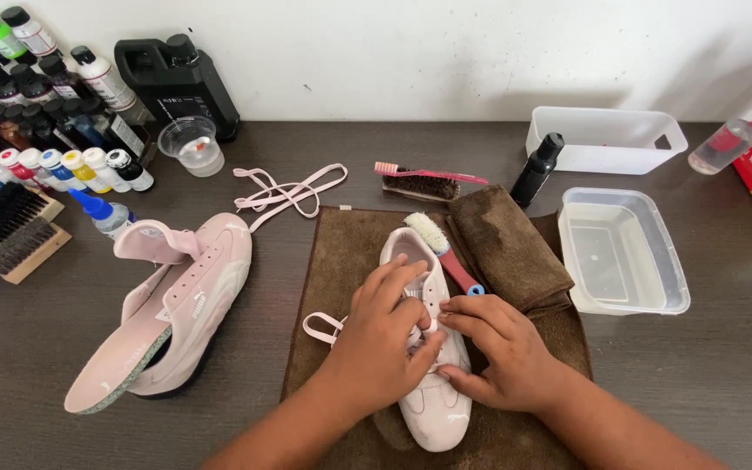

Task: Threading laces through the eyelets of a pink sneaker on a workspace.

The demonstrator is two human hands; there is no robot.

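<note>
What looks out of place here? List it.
The left shoe lies tipped on its side, laceless, its insole sticking out. Its loose lace lies tangled behind it. A brush rests against the shoe under both hands.

We are counting two pink shoes: one at six o'clock, one at nine. We are seeing two hands, left and right, three clear tubs around two o'clock, four brushes, and one black jug at eleven.
</note>
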